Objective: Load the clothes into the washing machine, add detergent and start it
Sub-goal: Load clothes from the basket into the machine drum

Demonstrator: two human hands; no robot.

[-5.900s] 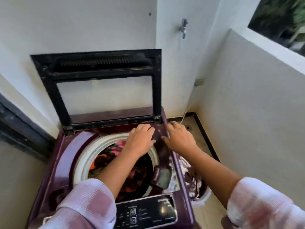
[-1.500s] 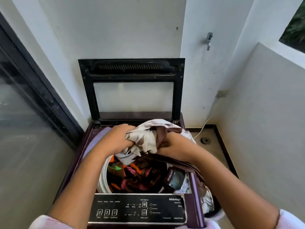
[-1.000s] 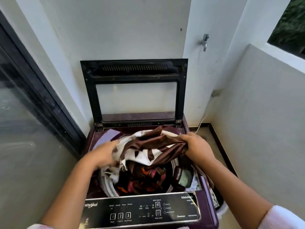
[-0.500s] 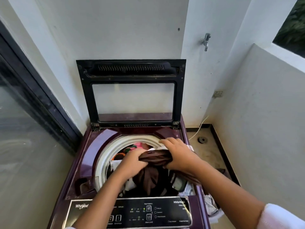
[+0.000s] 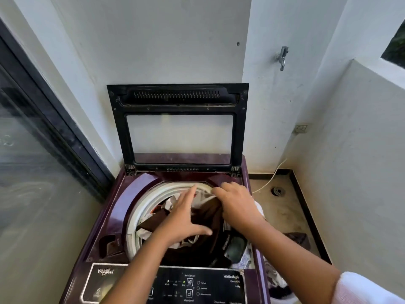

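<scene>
In the drum of the washer, L hand lies flat, fingers spread, pressing the brown-and-white cloth down below the rim; R hand curls round its edge, prob to tuck it in; lid stands upright so the mouth's free

The floor carries the washer; right of the washer lie a dark cloth, a drain and a cable.
</scene>
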